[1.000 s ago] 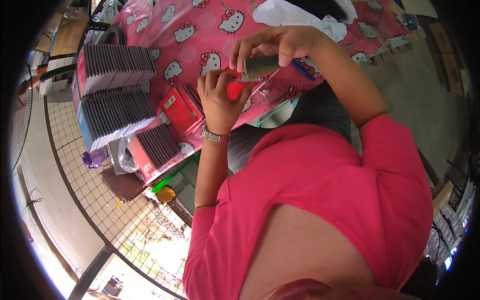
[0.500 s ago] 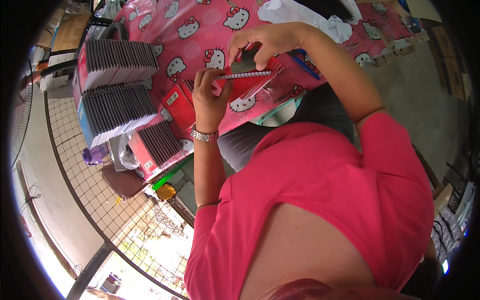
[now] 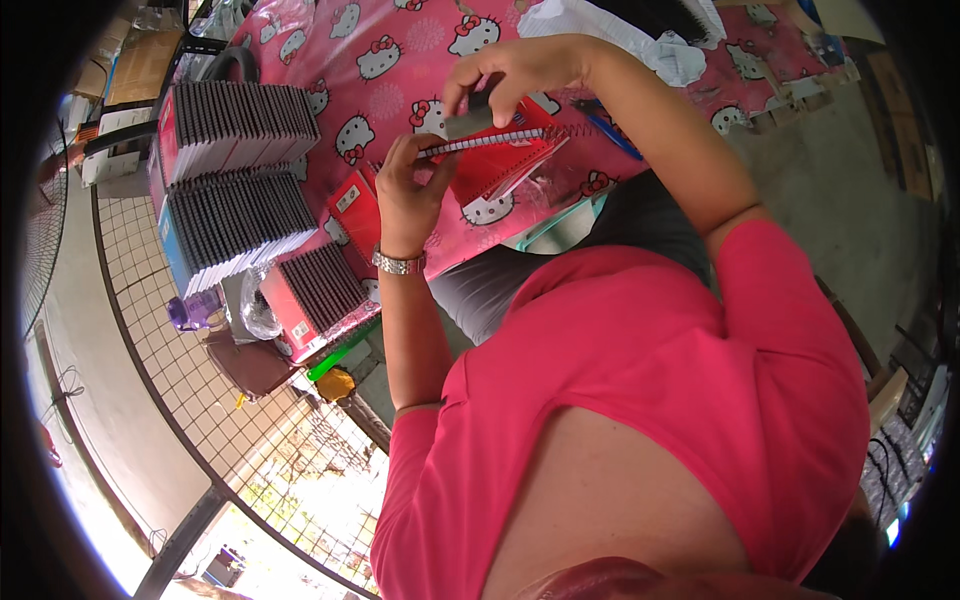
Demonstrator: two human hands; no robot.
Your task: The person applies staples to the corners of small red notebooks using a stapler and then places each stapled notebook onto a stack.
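My left hand (image 3: 408, 195) is closed on the left end of a spiral notebook (image 3: 500, 139), thumb on the near side and fingers over the top. The notebook is held on edge, its coil running along the upper side, with loose wire sticking out past the right end. My right hand (image 3: 520, 75) is closed on a grey, flat-faced tool with a dark top (image 3: 470, 124), which sits just behind the coil; whether it touches the coil I cannot tell. Beneath lie red notebooks (image 3: 520, 170), and another red notebook (image 3: 357, 212) rests beside my left wrist.
Stacks of coil-bound notebooks (image 3: 245, 135) fill the table's left side, with a shorter stack (image 3: 312, 290) nearer me. A blue-handled tool (image 3: 615, 137) lies to the right of the coil. White paper (image 3: 600, 30) lies at the back. The pink patterned cover (image 3: 380, 100) spreads over the table.
My right hand has shifted left and slightly away from me, carrying the grey tool along the coil. The left hand and the notebook's held end have moved slightly left.
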